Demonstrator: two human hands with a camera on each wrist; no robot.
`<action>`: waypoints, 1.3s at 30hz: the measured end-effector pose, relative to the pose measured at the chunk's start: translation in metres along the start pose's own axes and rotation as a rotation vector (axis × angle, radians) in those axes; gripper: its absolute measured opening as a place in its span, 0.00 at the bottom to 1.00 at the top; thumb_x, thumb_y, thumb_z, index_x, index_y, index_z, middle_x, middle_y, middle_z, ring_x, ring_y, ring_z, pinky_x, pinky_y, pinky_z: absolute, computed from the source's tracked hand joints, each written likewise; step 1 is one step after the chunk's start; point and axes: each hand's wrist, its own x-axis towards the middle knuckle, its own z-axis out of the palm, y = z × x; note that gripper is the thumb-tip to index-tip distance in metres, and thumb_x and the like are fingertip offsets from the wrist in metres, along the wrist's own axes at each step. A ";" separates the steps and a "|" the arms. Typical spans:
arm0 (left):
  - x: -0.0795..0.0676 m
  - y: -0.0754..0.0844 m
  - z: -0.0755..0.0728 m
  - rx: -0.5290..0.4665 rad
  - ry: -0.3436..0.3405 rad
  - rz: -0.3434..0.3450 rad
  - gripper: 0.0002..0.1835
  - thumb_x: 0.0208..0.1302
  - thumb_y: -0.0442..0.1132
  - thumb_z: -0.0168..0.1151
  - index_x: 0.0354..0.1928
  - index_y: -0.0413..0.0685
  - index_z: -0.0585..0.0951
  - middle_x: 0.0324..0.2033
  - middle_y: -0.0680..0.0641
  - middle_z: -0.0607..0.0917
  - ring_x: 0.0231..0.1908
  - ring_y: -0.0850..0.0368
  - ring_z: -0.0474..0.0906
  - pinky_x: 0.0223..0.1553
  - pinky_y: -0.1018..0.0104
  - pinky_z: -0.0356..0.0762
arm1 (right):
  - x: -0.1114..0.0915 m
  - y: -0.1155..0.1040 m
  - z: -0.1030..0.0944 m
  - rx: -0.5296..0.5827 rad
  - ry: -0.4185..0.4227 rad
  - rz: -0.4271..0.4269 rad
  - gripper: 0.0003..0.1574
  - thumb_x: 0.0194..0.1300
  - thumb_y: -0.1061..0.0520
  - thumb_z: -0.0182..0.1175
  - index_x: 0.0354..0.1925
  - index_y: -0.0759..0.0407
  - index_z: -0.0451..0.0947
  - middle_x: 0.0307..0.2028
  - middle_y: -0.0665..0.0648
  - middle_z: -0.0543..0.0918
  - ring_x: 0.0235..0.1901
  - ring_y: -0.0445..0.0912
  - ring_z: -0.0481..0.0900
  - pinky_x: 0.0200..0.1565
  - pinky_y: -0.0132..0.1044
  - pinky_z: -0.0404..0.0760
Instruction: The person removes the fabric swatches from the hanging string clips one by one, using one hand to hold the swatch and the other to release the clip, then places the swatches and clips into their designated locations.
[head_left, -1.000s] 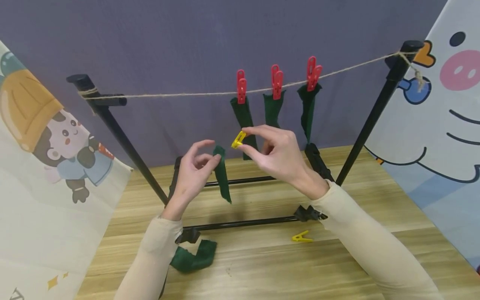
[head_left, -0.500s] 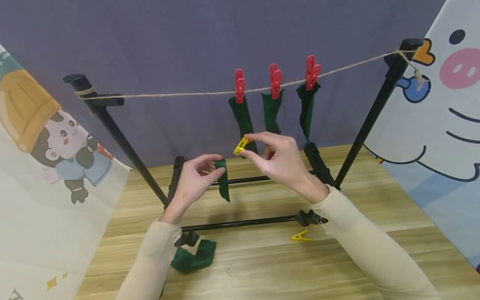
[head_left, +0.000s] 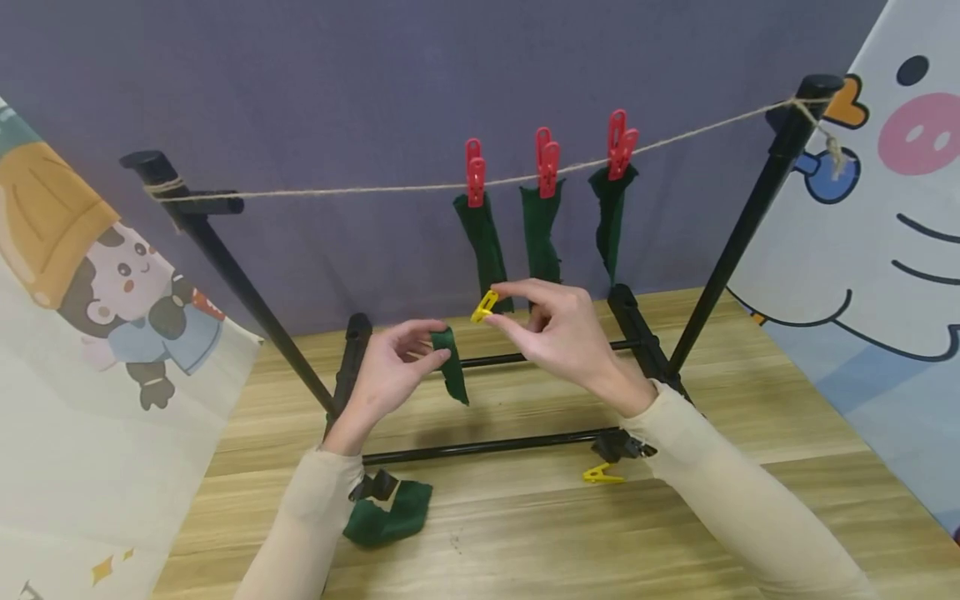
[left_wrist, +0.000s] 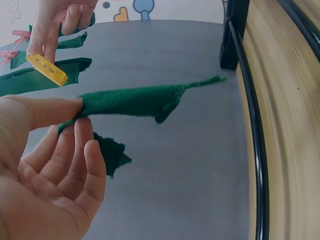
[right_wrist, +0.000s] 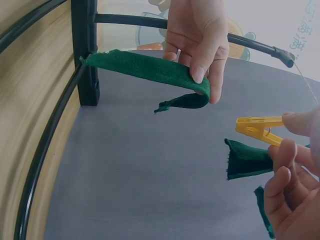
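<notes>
My left hand pinches a strip of dark green cloth between thumb and fingers; in the right wrist view the strip is folded over the fingers, a short end hanging behind. To its right, my right hand pinches a yellow clothespin by its handle end. In the right wrist view the tip of this clothespin points toward the left hand, with nothing in its jaws. Both hands are below the twine line, in front of three hanging green strips, each held by a red clothespin.
The twine runs between the posts of a black frame on the wooden table. A second yellow clothespin lies on the table near the front bar. Another green cloth piece lies at the front left, partly behind the left wrist.
Both hands have come down a little, away from the twine, with the cloth strip and the yellow clothespin still in them. The left hand has also shifted slightly right.
</notes>
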 end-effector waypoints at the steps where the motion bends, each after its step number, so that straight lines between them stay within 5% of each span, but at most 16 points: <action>1: -0.001 -0.001 0.001 -0.006 -0.012 -0.001 0.18 0.65 0.39 0.71 0.57 0.55 0.84 0.45 0.45 0.89 0.42 0.53 0.85 0.47 0.59 0.83 | -0.001 0.000 0.000 0.010 -0.003 0.009 0.21 0.60 0.55 0.75 0.53 0.55 0.87 0.27 0.49 0.85 0.10 0.34 0.62 0.15 0.28 0.61; 5: -0.003 -0.003 0.004 -0.029 -0.048 -0.002 0.20 0.65 0.38 0.70 0.59 0.54 0.83 0.46 0.45 0.89 0.43 0.53 0.86 0.46 0.58 0.83 | -0.005 0.000 0.002 0.053 -0.018 0.047 0.22 0.60 0.56 0.75 0.53 0.55 0.86 0.19 0.46 0.77 0.09 0.34 0.62 0.14 0.28 0.59; 13: -0.008 -0.012 0.008 -0.018 -0.044 -0.037 0.14 0.67 0.42 0.69 0.54 0.56 0.86 0.46 0.45 0.91 0.44 0.52 0.88 0.43 0.60 0.82 | -0.016 0.004 0.008 0.068 -0.035 0.085 0.22 0.60 0.55 0.75 0.53 0.55 0.86 0.19 0.47 0.80 0.08 0.33 0.64 0.13 0.28 0.60; 19: -0.011 -0.017 0.012 -0.013 -0.056 -0.071 0.13 0.68 0.45 0.69 0.53 0.59 0.87 0.44 0.50 0.92 0.47 0.54 0.88 0.50 0.55 0.84 | -0.022 0.006 0.012 0.085 -0.053 0.111 0.22 0.60 0.55 0.75 0.53 0.55 0.86 0.16 0.46 0.77 0.08 0.32 0.63 0.13 0.28 0.60; 39: -0.017 -0.029 0.015 0.045 -0.044 -0.030 0.08 0.69 0.45 0.68 0.47 0.59 0.90 0.42 0.50 0.91 0.38 0.56 0.86 0.42 0.61 0.83 | -0.045 0.012 0.019 0.126 -0.097 0.272 0.20 0.64 0.48 0.72 0.54 0.47 0.86 0.10 0.46 0.72 0.07 0.36 0.63 0.11 0.31 0.60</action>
